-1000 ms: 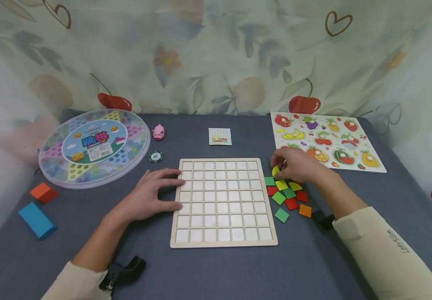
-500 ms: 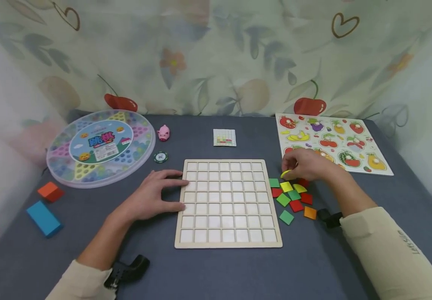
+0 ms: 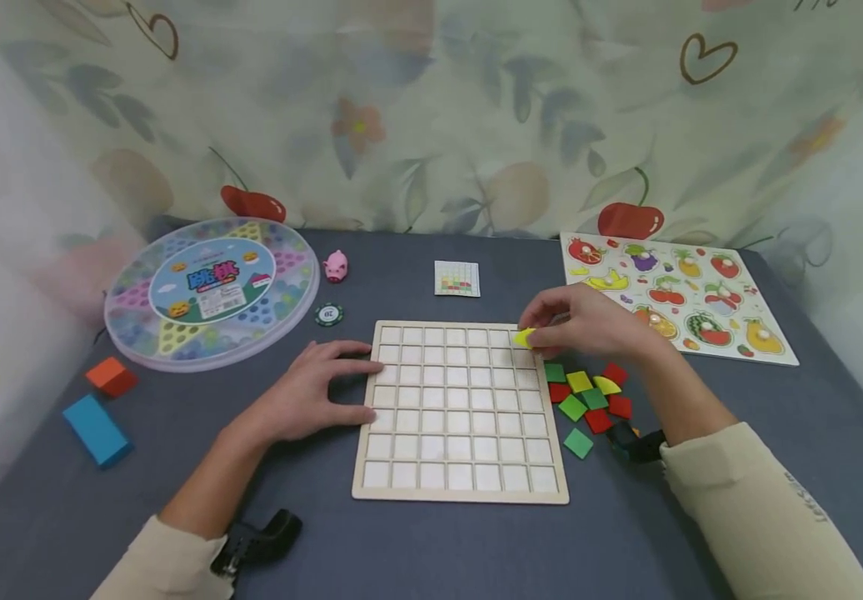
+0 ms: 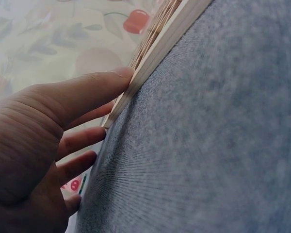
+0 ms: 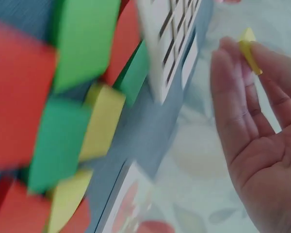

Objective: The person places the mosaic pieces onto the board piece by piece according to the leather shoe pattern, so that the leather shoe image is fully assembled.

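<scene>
A wooden grid board (image 3: 401, 493) with white square cells lies flat before me, and its visible cells hold no pieces. My left hand (image 3: 304, 396) touches the board's left edge with thumb and fingers extended; the left wrist view shows the thumb (image 4: 99, 90) on the wooden rim. Over the board's top right corner, my right hand (image 3: 589, 321) pinches a yellow tile (image 3: 524, 337) between thumb and fingers. The right wrist view shows this tile (image 5: 250, 51) edge-on at the fingertips. Right of the board lie loose red, yellow and green tiles (image 3: 572, 408), some overlapping.
Behind the board lies a small card with a coloured grid (image 3: 457, 278). A fruit picture board (image 3: 709, 333) lies at back right. At left are a round Chinese checkers box (image 3: 207, 283), a pink pig (image 3: 336, 267), a chip (image 3: 329, 314), an orange block (image 3: 112, 377) and a blue block (image 3: 97, 431).
My right hand has lifted the yellow tile from the pile and moved it left to the board's top right corner. The left hand stays at the board's left edge. The head view has shifted slightly.
</scene>
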`<state>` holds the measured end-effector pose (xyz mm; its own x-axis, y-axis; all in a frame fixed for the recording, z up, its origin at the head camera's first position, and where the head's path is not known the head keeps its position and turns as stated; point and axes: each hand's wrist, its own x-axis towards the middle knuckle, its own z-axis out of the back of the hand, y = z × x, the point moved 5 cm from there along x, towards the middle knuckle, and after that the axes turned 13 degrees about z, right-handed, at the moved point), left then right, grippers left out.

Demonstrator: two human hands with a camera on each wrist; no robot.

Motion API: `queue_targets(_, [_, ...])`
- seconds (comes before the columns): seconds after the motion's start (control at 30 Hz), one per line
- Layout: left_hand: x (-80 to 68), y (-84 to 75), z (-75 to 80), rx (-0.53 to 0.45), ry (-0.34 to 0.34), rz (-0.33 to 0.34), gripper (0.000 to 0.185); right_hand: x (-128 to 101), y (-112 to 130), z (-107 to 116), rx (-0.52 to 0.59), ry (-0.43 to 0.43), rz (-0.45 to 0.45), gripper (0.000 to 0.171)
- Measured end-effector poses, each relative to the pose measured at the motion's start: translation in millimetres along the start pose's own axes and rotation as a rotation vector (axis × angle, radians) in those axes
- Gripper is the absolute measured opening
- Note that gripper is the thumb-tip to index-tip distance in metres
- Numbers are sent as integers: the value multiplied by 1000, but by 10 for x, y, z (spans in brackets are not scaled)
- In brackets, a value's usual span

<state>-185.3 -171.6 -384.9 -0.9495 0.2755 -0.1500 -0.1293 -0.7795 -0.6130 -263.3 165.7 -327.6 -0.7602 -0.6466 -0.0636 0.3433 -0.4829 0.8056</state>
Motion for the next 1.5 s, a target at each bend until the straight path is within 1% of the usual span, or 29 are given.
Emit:
queue_targets(0.1, [15,-16,-18,2,10,-4,60,58,76,-96,71,22,9,19])
queue_targets(0.27, [17,-9,-28,-2,14,1,60,202,187,-252,107,66,1,16])
queue_targets(0.43, [9,11,-23,-5,11,0,61,361,311,-397,173,128,-2,15])
queue_targets(0.6, [23,10,-38,-8,6,-4,61,477,414,-557,195,203,27,13])
queue_targets(0.73, [26,15,-46,-11,-1,-4,61,555,434,-708,201,272,29,11])
queue_targets(1.07, [28,29,-40,-12,-11,-8,60,721,561,-1032,144,398,49,12])
queue_targets(1.13, [19,30,-41,-18,-10,-9,60,748,585,-1091,108,408,54,13])
queue_targets(1.3, [-1,26,-34,-25,-4,-7,60,813,638,-1215,-24,418,75,13])
queue_targets(1.43, [-1,20,-19,-25,-3,-5,59,838,652,-1247,-88,412,58,13])
queue_targets(1.5, [5,20,-11,-25,-4,-3,59,851,665,-1242,-143,408,70,12])
